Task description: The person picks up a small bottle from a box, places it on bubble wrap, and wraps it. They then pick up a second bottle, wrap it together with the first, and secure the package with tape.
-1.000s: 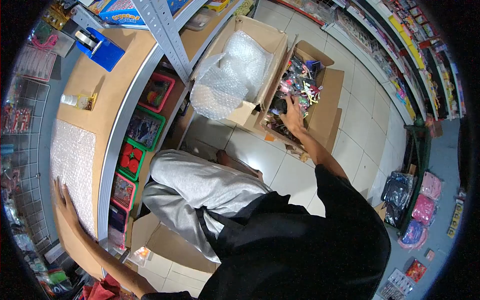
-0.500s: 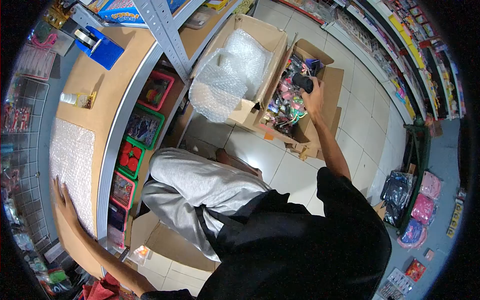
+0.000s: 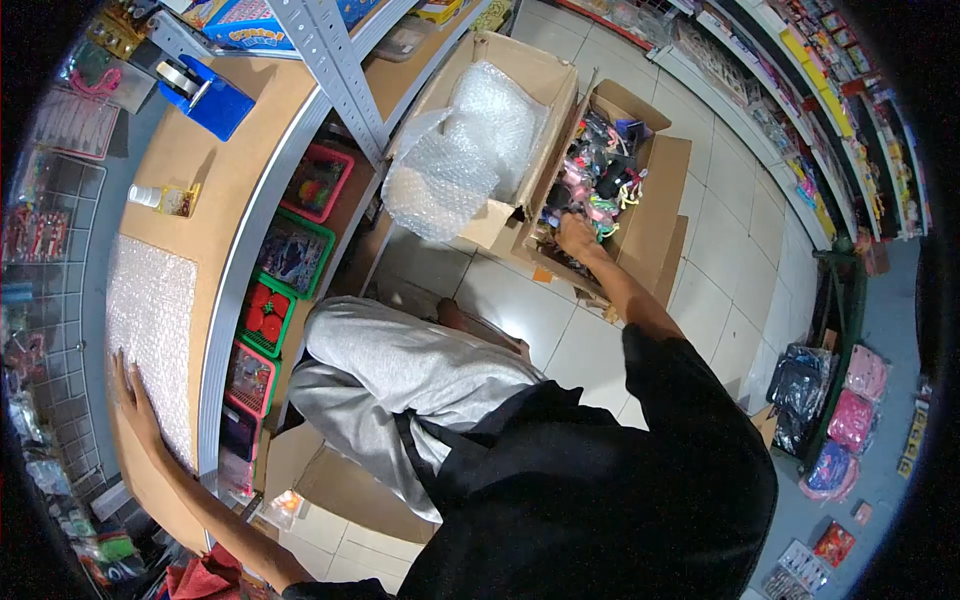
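At the left, my left hand [image 3: 136, 405] rests with its fingers apart on the edge of a flat sheet of bubble wrap [image 3: 155, 320], which lies on the wooden counter [image 3: 235, 150]. My right hand [image 3: 577, 238] reaches into an open cardboard box [image 3: 662, 190] on the floor, among many small colourful packaged items [image 3: 598, 170]. Its fingers point down into the near-left part of the pile, and what they grip, if anything, is hidden. Beside that box, another carton [image 3: 560, 75] holds crumpled bubble wrap [image 3: 440, 180].
On the counter stand a blue tape dispenser [image 3: 215, 98] and a small bottle [image 3: 165, 198]. Coloured baskets [image 3: 262, 318] line the shelf below. A metal shelf post [image 3: 330, 75] rises near the cartons. Stocked shelves [image 3: 780, 120] curve along the right.
My right hand has moved down and left within the box, and the black item it held is no longer in view in it. My left hand stays on the bubble wrap.
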Motion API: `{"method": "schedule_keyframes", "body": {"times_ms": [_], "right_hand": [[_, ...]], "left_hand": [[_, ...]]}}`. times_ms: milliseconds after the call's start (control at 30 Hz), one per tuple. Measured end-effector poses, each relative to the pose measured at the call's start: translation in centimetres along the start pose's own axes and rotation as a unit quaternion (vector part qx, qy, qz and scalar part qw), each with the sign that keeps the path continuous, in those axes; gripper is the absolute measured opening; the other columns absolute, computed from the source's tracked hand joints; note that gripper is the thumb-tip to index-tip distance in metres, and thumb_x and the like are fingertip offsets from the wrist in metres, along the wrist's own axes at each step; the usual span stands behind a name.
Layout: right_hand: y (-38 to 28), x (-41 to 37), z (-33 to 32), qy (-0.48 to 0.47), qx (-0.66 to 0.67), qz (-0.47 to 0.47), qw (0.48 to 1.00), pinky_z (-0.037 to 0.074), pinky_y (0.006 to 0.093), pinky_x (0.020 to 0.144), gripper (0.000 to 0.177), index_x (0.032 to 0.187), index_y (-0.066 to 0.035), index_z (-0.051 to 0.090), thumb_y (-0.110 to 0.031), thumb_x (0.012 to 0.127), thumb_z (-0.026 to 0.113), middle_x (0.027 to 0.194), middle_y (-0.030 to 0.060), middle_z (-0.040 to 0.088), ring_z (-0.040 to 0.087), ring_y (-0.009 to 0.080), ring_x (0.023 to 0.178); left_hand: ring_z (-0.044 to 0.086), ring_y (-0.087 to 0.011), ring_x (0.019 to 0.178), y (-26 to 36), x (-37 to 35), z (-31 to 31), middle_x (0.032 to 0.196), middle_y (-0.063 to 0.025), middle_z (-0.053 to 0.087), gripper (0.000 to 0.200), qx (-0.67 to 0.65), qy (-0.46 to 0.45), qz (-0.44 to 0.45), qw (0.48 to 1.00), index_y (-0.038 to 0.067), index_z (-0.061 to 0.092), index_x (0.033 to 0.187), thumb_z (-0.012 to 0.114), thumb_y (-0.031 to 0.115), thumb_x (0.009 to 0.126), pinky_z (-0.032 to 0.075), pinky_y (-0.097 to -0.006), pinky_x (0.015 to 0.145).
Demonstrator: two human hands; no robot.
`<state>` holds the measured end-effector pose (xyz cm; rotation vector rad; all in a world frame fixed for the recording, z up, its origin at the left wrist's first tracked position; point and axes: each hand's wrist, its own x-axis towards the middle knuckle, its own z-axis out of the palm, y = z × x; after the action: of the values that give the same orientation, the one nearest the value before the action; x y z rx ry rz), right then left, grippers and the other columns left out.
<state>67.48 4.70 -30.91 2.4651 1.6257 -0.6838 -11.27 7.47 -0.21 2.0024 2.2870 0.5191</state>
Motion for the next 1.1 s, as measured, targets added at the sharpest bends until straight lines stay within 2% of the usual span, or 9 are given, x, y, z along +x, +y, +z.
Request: {"method": "schedule_keyframes", "body": {"times_ms": [200, 333, 500, 700, 833, 867, 933, 1000, 1100], "right_hand": [[2.6, 1.9, 1.8, -0.029, 0.124, 0.002, 0.992, 0.048, 0.0434, 0.098, 0.063, 0.13, 0.002, 0.049, -0.026, 0.079, 0.074, 0.118, 0.0262, 0.063, 0.058, 0.041, 0.116], [1.7, 2.6, 2.3, -0.079, 0.029, 0.068, 0.994, 0.047, 0.0457, 0.098, 0.079, 0.141, 0.001, 0.036, -0.033, 0.08, 0.074, 0.125, 0.0263, 0.059, 0.059, 0.0373, 0.118], [2.7, 1.7, 2.7, 0.011, 0.006, -0.05, 0.999, 0.051, 0.0421, 0.092, 0.039, 0.106, -0.006, 0.073, -0.035, 0.08, 0.074, 0.108, 0.0136, 0.072, 0.067, 0.0321, 0.104], [2.6, -2.5, -4.5, 0.05, 0.262, -0.02, 0.963, 0.051, 0.0327, 0.075, 0.048, 0.1, -0.003, 0.073, -0.039, 0.071, 0.085, 0.09, 0.0089, 0.073, 0.067, 0.0183, 0.08], [4.5, -5.1, -6.5, 0.074, 0.567, 0.056, 0.819, 0.046, 0.0275, 0.08, 0.032, 0.109, -0.005, 0.067, -0.032, 0.091, 0.07, 0.096, 0.0018, 0.064, 0.06, 0.0118, 0.091], [4.3, -6.4, -7.9, 0.045, 0.643, 0.014, 0.764, 0.044, 0.0367, 0.1, 0.04, 0.126, -0.004, 0.058, -0.03, 0.096, 0.063, 0.117, 0.0102, 0.062, 0.057, 0.021, 0.118], [3.7, -7.9, -9.8, 0.035, 0.785, -0.094, 0.611, 0.037, 0.0442, 0.112, 0.044, 0.134, -0.002, 0.051, -0.028, 0.1, 0.057, 0.132, 0.0166, 0.055, 0.048, 0.0295, 0.132], [2.6, -7.0, -12.0, 0.06, 0.885, -0.071, 0.456, 0.033, 0.0489, 0.116, 0.045, 0.138, -0.001, 0.045, -0.027, 0.102, 0.052, 0.14, 0.0196, 0.048, 0.039, 0.0352, 0.138], [-1.5, -6.8, -17.1, -0.009, 0.877, -0.265, 0.401, 0.042, 0.0489, 0.11, 0.043, 0.135, 0.001, 0.047, -0.028, 0.104, 0.048, 0.129, 0.0164, 0.056, 0.052, 0.0324, 0.125]], "left_hand": [[0.032, -0.0296, 0.144, -1.7, 0.3, 0.7, 0.155, -0.0168, 0.036, 0.05, -0.025, 0.017, 0.03, 0.999, 0.007, 0.044, 0.147, 0.046, 0.033, 0.104, 0.027, -0.0442, 0.117], [0.033, -0.0295, 0.143, -0.9, 0.2, 0.1, 0.155, -0.0165, 0.036, 0.049, 0.01, 0.003, 0.02, 1.0, 0.008, 0.044, 0.147, 0.047, 0.032, 0.104, 0.028, -0.0447, 0.116], [0.034, -0.0295, 0.143, -2.0, 0.3, 0.6, 0.155, -0.0163, 0.036, 0.048, -0.022, 0.017, 0.031, 0.999, 0.008, 0.045, 0.146, 0.048, 0.03, 0.104, 0.029, -0.0437, 0.116], [0.033, -0.0292, 0.144, 2.1, -0.5, -0.7, 0.153, -0.0165, 0.039, 0.046, 0.038, -0.002, -0.011, 0.999, 0.01, 0.047, 0.145, 0.05, 0.029, 0.103, 0.03, -0.0416, 0.116], [0.037, -0.0297, 0.142, -1.3, 0.0, 0.6, 0.151, -0.0156, 0.043, 0.048, 0.011, 0.043, 0.012, 0.999, 0.01, 0.052, 0.142, 0.056, 0.03, 0.099, 0.027, -0.0392, 0.117], [0.038, -0.0303, 0.142, -0.9, -0.3, 0.8, 0.151, -0.0158, 0.044, 0.049, 0.022, 0.061, -0.001, 0.998, 0.012, 0.052, 0.142, 0.058, 0.032, 0.098, 0.028, -0.0395, 0.117], [0.034, -0.027, 0.144, -0.1, -0.7, 0.6, 0.152, -0.011, 0.043, 0.055, 0.047, 0.119, 0.018, 0.992, 0.015, 0.047, 0.145, 0.056, 0.041, 0.097, 0.018, -0.0486, 0.12], [0.036, -0.0289, 0.142, 0.8, -1.1, -0.3, 0.151, -0.0112, 0.045, 0.055, 0.074, 0.179, 0.005, 0.981, 0.015, 0.051, 0.142, 0.055, 0.046, 0.096, 0.017, -0.051, 0.119], [0.037, -0.0322, 0.141, 0.3, -2.1, -1.2, 0.151, -0.0139, 0.044, 0.059, 0.045, 0.064, -0.04, 0.996, 0.014, 0.053, 0.14, 0.054, 0.052, 0.095, 0.02, -0.0513, 0.118]]}}
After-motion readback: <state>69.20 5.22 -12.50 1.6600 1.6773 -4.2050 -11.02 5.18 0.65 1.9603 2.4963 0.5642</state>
